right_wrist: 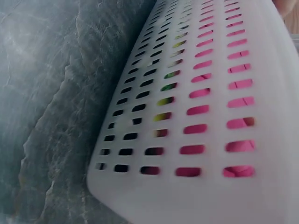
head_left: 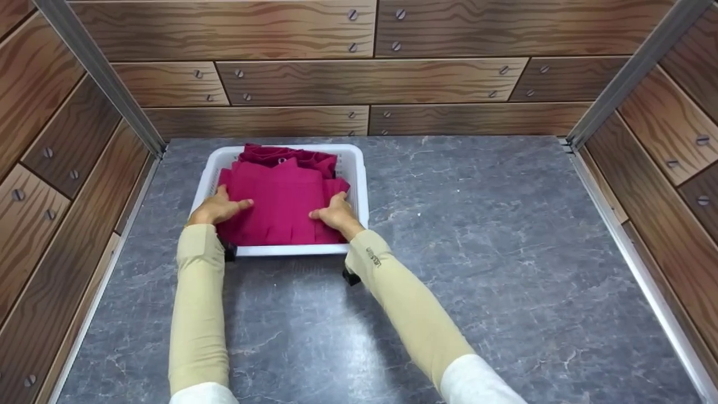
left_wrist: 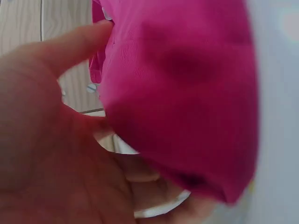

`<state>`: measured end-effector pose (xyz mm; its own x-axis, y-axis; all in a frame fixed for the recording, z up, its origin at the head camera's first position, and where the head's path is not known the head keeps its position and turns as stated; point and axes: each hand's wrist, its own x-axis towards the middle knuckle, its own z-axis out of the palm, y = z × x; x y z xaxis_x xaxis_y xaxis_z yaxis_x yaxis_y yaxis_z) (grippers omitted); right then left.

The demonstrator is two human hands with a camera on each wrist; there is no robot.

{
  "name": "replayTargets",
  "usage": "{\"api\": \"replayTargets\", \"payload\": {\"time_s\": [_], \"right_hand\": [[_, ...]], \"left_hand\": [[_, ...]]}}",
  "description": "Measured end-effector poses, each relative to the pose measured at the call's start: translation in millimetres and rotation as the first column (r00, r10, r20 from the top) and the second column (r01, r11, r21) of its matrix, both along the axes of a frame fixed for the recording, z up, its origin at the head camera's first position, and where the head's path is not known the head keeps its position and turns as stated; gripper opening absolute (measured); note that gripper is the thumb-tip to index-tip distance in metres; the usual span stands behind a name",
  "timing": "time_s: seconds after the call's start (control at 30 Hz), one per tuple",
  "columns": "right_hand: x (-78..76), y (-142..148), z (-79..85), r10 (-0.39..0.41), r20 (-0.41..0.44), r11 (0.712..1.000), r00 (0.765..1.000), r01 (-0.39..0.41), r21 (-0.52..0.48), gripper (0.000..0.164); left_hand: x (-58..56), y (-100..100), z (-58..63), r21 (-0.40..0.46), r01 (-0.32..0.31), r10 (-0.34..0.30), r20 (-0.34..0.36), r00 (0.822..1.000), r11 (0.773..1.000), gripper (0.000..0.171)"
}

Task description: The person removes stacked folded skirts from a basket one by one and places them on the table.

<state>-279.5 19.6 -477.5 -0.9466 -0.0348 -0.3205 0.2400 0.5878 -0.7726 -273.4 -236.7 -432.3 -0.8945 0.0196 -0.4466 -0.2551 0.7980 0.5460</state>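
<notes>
Head cam's showing the left hand (head_left: 216, 208) and right hand (head_left: 337, 213) clamping fingers on either side of that folded magenta cloth (head_left: 283, 196) in the white basket (head_left: 291, 250), probably keeping the folds together

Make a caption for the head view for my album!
Two hands hold pink cloth in a white basket.

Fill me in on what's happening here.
A person has both hands on a folded magenta cloth inside a white plastic basket. The left hand grips its left side and the right hand its right side, thumbs on top. More magenta fabric lies behind it, toward the basket's far end. The basket stands on a grey marbled surface. I can't tell whether the hands are bearing the cloth's weight.
</notes>
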Motion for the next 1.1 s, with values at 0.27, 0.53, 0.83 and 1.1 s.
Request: {"api": "replayTargets", "payload": {"time_s": [0.27, 0.53, 0.83, 1.1], "right_hand": [[-0.2, 5, -10.1, -0.009, -0.014, 0.996, 1.0, 0.007, -0.089, 0.104], [-4.9, 9, -16.5, -0.021, -0.026, 0.98, 0.999, 0.016, -0.197, 0.102], [-6.4, 8, -17.1, 0.037, -0.067, 0.919, 0.997, -0.06, -0.39, 0.107], [-6.0, 8, -16.4, 0.094, -0.118, 0.911, 0.989, -0.133, -0.39, 0.12]], "left_hand": [[-1.2, 4, -6.8, 0.093, -0.054, 0.062, -0.078, 0.995, 0.994, 0.085], [-0.1, -1, -19.6, 0.234, -0.005, 0.033, -0.116, 0.993, 0.972, 0.1], [0.9, -9, -21.0, 0.313, 0.11, -0.05, -0.194, 0.98, 0.943, 0.094], [0.4, -11, -24.0, 0.43, 0.113, -0.056, -0.142, 0.988, 0.896, 0.083]]}}
